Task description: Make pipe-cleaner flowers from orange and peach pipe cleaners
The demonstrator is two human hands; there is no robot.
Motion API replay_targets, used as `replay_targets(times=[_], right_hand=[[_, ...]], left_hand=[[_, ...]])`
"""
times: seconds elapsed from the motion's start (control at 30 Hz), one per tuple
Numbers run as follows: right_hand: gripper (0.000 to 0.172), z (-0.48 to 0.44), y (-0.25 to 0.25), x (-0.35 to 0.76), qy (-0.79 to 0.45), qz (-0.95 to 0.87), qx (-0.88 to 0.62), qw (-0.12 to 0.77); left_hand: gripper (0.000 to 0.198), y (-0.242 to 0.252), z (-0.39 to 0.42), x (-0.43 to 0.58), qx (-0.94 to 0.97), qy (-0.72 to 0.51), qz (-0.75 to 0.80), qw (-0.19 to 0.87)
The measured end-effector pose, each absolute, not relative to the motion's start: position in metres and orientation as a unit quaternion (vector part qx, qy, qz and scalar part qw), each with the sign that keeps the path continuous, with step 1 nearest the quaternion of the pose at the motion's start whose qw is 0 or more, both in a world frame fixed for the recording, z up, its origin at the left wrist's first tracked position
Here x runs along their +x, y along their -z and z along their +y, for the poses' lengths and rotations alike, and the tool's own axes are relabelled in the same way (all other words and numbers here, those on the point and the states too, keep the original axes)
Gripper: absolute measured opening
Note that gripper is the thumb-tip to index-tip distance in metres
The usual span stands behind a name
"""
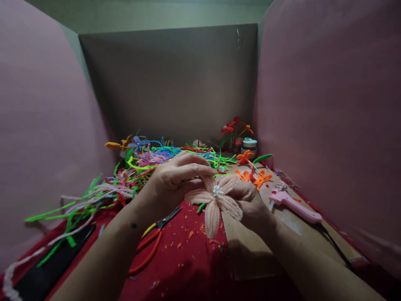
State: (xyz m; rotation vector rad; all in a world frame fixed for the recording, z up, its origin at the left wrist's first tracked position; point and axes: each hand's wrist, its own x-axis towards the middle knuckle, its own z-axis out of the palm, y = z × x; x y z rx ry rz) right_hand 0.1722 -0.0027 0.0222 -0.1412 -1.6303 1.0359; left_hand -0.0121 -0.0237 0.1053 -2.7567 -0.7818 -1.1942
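Observation:
Between my hands is a pale pink pipe-cleaner flower (pixel 212 215) with several looped petals and a small cluster of white beads at its centre, facing me. My left hand (pixel 178 173) pinches the upper petal from above, fingertips close together. From the right, my right hand (pixel 250 198) is closed behind the flower and its fingertips are hidden by the petals. Below my left hand lie scissors (pixel 150 238) with red and yellow handles, blades pointing away to the right.
Behind my hands spreads a heap of colourful pipe cleaners (pixel 150 159). To the right, a pink glue gun (pixel 296 205) and orange flowers (pixel 262 179) rest on a board (pixel 247 246). A lidded jar (pixel 249 146) stands farther back. Panels enclose three sides; scraps dot the red cloth (pixel 175 263).

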Motion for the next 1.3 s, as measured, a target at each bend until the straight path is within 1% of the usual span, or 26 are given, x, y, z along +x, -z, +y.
replay_targets(times=[0.13, 0.2, 0.27, 0.3, 0.47, 0.57, 0.63, 0.73, 0.77, 0.83, 0.9, 0.93, 1.07, 1.13, 1.23, 1.3], right_hand=[[0.01, -0.003, -0.021, 0.172, -0.432, -0.696, -0.054, 0.571], [0.011, -0.003, -0.021, 0.172, -0.44, -0.693, -0.056, 0.568], [0.011, -0.004, -0.02, 0.172, -0.446, -0.689, -0.063, 0.568], [0.011, -0.004, -0.021, 0.172, -0.445, -0.69, -0.066, 0.567], [0.015, -0.004, -0.022, 0.174, -0.428, -0.701, -0.07, 0.567], [0.012, -0.002, -0.022, 0.172, -0.424, -0.677, -0.089, 0.594], [0.008, 0.0, -0.02, 0.169, -0.454, -0.641, -0.105, 0.61], [0.001, 0.004, -0.017, 0.165, -0.522, -0.564, -0.121, 0.628], [0.003, 0.004, -0.016, 0.164, -0.538, -0.542, -0.124, 0.634], [0.009, 0.005, -0.016, 0.162, -0.552, -0.516, -0.135, 0.641], [0.014, 0.004, -0.018, 0.161, -0.554, -0.512, -0.15, 0.639], [0.014, 0.003, -0.018, 0.16, -0.553, -0.51, -0.154, 0.64], [0.01, 0.002, -0.019, 0.157, -0.561, -0.473, -0.165, 0.659], [0.013, 0.001, -0.017, 0.156, -0.569, -0.456, -0.187, 0.659], [0.018, 0.002, -0.015, 0.155, -0.581, -0.433, -0.221, 0.653], [0.02, 0.002, -0.014, 0.154, -0.578, -0.418, -0.246, 0.657]], left_hand=[[0.021, -0.089, -0.02, -0.009, -0.86, 0.453, -0.213, 0.098], [0.022, -0.079, -0.019, -0.008, -0.846, 0.478, -0.211, 0.102], [0.022, -0.071, -0.021, -0.005, -0.831, 0.498, -0.235, 0.073], [0.022, -0.068, -0.023, -0.004, -0.819, 0.51, -0.259, 0.05], [0.021, -0.068, -0.03, 0.001, -0.699, 0.575, -0.401, -0.136], [0.019, -0.071, -0.028, -0.003, -0.621, 0.606, -0.449, -0.216], [0.018, -0.071, -0.025, -0.007, -0.6, 0.589, -0.464, -0.278], [0.019, -0.068, -0.022, -0.006, -0.612, 0.522, -0.448, -0.391], [0.02, -0.066, -0.023, -0.003, -0.621, 0.504, -0.433, -0.415], [0.022, -0.059, -0.026, 0.007, -0.65, 0.481, -0.407, -0.425], [0.025, -0.049, -0.029, 0.02, -0.688, 0.466, -0.396, -0.391], [0.027, -0.043, -0.03, 0.027, -0.707, 0.463, -0.411, -0.341], [0.028, -0.023, -0.028, 0.043, -0.748, 0.438, -0.494, -0.07], [0.031, -0.018, -0.025, 0.044, -0.755, 0.409, -0.511, 0.027], [0.034, -0.018, -0.021, 0.044, -0.752, 0.38, -0.524, 0.121], [0.029, -0.019, -0.021, 0.044, -0.76, 0.352, -0.522, 0.162]])
